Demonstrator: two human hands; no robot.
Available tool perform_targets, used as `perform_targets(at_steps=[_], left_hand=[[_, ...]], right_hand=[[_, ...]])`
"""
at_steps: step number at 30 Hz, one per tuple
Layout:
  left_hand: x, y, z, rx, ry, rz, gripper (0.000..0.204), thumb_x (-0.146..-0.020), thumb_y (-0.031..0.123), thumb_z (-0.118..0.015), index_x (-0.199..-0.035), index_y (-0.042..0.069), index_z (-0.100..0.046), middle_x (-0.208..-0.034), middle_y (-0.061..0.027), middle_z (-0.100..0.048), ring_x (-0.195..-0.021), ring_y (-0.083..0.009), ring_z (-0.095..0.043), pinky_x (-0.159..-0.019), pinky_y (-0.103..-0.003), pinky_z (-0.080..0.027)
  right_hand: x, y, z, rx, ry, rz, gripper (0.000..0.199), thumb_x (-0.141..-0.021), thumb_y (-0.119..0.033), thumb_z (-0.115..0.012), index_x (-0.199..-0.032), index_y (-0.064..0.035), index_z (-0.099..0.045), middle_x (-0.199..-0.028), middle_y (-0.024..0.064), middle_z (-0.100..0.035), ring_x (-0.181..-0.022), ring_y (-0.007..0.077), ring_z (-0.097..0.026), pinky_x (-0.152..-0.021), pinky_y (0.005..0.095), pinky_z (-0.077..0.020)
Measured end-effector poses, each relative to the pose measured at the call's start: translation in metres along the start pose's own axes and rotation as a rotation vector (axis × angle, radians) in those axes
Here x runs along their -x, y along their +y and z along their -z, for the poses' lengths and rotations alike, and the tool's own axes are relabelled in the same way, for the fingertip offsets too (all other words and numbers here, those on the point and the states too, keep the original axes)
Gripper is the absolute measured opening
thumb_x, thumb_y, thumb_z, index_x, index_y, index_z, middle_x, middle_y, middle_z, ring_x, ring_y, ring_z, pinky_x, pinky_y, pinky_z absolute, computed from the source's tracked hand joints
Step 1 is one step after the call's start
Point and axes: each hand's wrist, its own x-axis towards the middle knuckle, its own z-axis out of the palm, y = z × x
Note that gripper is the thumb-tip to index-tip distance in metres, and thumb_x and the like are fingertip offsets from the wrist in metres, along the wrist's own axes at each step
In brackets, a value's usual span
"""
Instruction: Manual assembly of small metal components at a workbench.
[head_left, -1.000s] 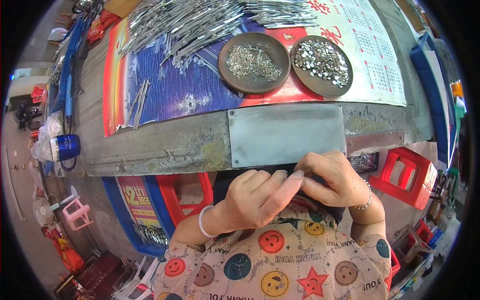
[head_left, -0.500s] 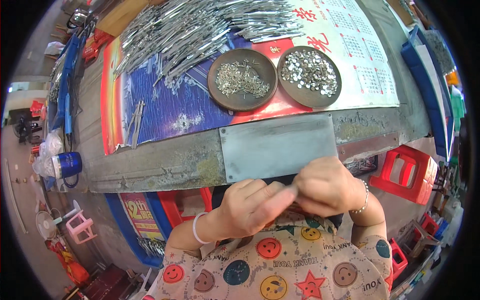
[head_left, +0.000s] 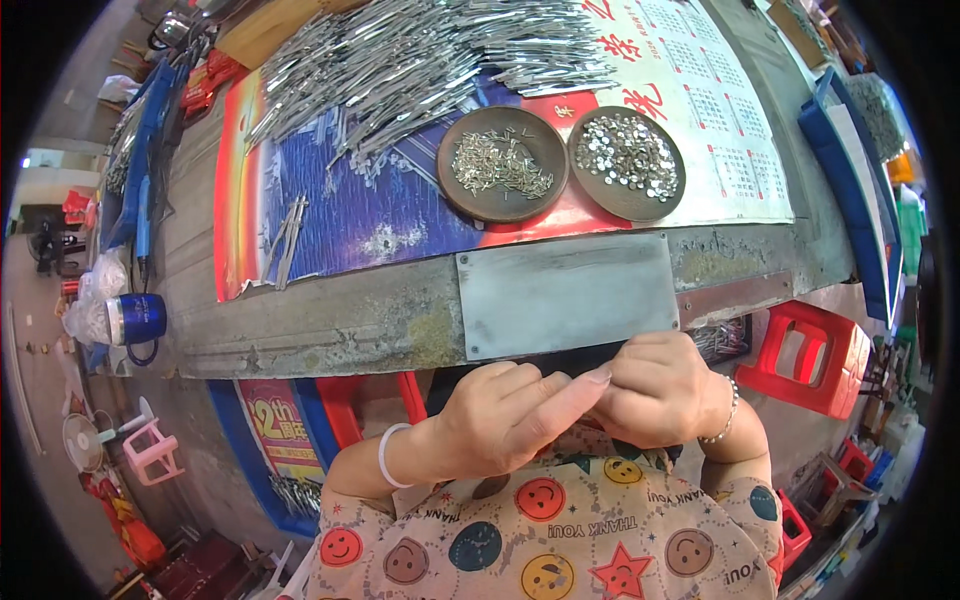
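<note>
My left hand (head_left: 510, 412) and my right hand (head_left: 655, 390) meet in front of my chest, just off the table's near edge. Both are closed, fingertips pressed together. Whatever they pinch, if anything, is hidden behind the fingers. Just beyond them a grey metal plate (head_left: 565, 295) is fixed to the table edge. Past it stand two round brown dishes: the left dish (head_left: 462, 196) holds many small metal pins (head_left: 500, 163), the right dish (head_left: 622, 207) many small shiny discs (head_left: 625, 150).
A large heap of thin metal strips (head_left: 400, 75) covers the far left of a calendar poster (head_left: 735, 130). A few loose strips (head_left: 288, 240) lie nearer. A blue mug (head_left: 140, 318) is at the left edge, a red stool (head_left: 820, 358) at right, and a blue tray (head_left: 860, 190) far right.
The view has shifted slightly, so the dishes and plate sit a little further right. My hands stay together, and the left thumb now lies across toward the right fingers.
</note>
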Motion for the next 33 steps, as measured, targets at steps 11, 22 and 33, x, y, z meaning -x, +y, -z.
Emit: perform_targets(at_steps=[11,22,33], left_hand=[[0.004,0.002,0.007,-0.075,-0.051,0.055,0.049,-0.072,0.0,-0.065,-0.119,-0.003,-0.051,-0.08,-0.0076,-0.059,-0.053,-0.0171,-0.051,-0.045,-0.029,-0.04],[0.013,-0.003,0.003,0.024,-0.018,0.288,0.036,-0.074,-0.005,-0.067,-0.109,-0.001,-0.06,-0.075,-0.0101,-0.06,-0.059,-0.0232,-0.059,-0.051,-0.033,-0.047],[0.024,0.019,0.005,0.363,0.131,0.607,0.019,-0.085,-0.006,-0.058,-0.104,-0.002,-0.062,-0.078,-0.0082,-0.061,-0.064,-0.0111,-0.057,-0.056,-0.021,-0.043]], right_hand=[[-0.007,-0.002,0.003,-0.433,-0.162,-0.441,0.009,-0.083,-0.008,-0.061,-0.086,-0.001,-0.056,-0.067,0.0109,-0.055,-0.06,0.0282,-0.058,-0.054,0.0342,-0.0461],[-0.007,-0.006,-0.014,-0.009,-0.123,-0.266,0.02,-0.071,-0.01,-0.07,-0.084,-0.0029,-0.055,-0.07,0.0074,-0.053,-0.06,0.0247,-0.056,-0.054,0.0351,-0.045],[-0.024,0.055,0.018,0.468,0.074,-0.493,0.02,-0.081,-0.011,-0.062,-0.099,-0.0029,-0.058,-0.096,0.0133,-0.056,-0.093,0.0301,-0.055,-0.079,0.0383,-0.0414]])
